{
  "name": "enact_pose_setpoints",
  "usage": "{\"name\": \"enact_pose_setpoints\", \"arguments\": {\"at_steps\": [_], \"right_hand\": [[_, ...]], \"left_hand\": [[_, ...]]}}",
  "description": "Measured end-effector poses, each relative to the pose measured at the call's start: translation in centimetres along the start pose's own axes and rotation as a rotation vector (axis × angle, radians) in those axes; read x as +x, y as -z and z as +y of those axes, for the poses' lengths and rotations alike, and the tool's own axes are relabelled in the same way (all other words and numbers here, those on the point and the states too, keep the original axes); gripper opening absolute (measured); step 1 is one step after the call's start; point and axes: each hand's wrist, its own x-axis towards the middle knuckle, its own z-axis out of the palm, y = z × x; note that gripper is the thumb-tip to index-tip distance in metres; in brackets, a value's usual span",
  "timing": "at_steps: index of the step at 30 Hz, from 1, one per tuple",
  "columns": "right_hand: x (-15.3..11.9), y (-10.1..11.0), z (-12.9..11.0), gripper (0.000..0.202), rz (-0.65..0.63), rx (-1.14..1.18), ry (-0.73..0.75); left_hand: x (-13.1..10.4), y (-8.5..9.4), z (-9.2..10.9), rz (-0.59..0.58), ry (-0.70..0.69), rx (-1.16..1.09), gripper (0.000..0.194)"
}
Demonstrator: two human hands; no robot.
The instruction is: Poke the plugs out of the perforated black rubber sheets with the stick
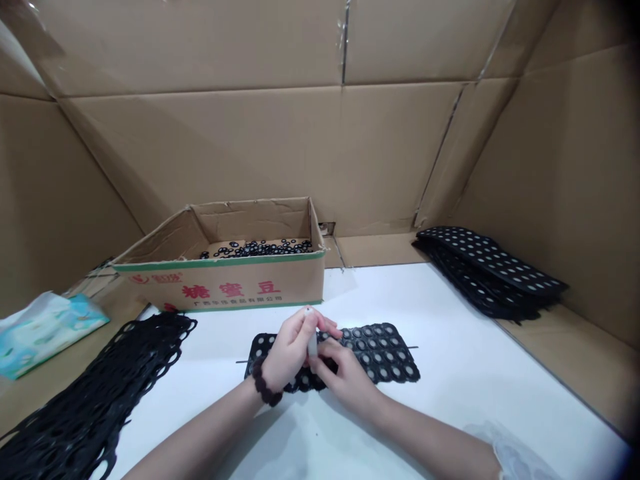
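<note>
A black rubber sheet (380,347) with rows of round, pale-centred cells lies flat on the white table in front of me. Over its middle, my left hand (290,347), with a dark beaded band at the wrist, grips a short white stick (313,343) held upright. Just right of it, my right hand (347,380) rests low on the sheet, its thumb and fingers pinched together by the stick's lower end. Whatever those fingertips hold, if anything, is hidden. Both hands cover part of the sheet's left half.
Behind the sheet, an open cardboard box (230,287) contains many small black rings (265,249). Black waste webbing with oval holes (95,387) is heaped at left, beside a tissue pack (55,330). Stacked dotted black sheets (490,267) lie at back right. Cardboard walls (250,147) enclose the table (450,373).
</note>
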Motion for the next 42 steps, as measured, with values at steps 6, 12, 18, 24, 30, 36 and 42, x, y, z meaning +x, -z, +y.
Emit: {"name": "enact_pose_setpoints", "arguments": {"at_steps": [6, 12, 18, 24, 30, 36, 42], "right_hand": [[0.5, 0.3, 1.0, 0.020, 0.048, -0.015, 0.051], [0.2, 0.3, 0.2, 0.020, 0.014, -0.003, 0.160], [0.2, 0.4, 0.4, 0.023, 0.019, 0.020, 0.130], [0.2, 0.2, 0.8, 0.022, 0.039, -0.008, 0.146], [0.0, 0.0, 0.8, 0.024, 0.010, 0.027, 0.121], [-0.1, 0.3, 0.7, 0.025, 0.015, 0.033, 0.110], [-0.2, 0.3, 0.8, 0.028, 0.007, 0.059, 0.082]], "left_hand": [[-0.3, -0.1, -0.6, -0.135, 0.009, -0.026, 0.026], [-0.5, -0.1, -1.2, -0.153, -0.022, 0.024, 0.027], [-0.9, -0.2, -1.3, -0.171, -0.067, 0.064, 0.028], [-1.0, -0.1, -1.8, -0.182, -0.096, 0.072, 0.029], [-1.1, -0.3, -2.3, -0.197, -0.127, 0.104, 0.032], [-0.7, -0.5, -2.2, -0.228, -0.143, 0.158, 0.034], [-0.8, -0.6, -2.4, -0.245, -0.138, 0.147, 0.031]]}}
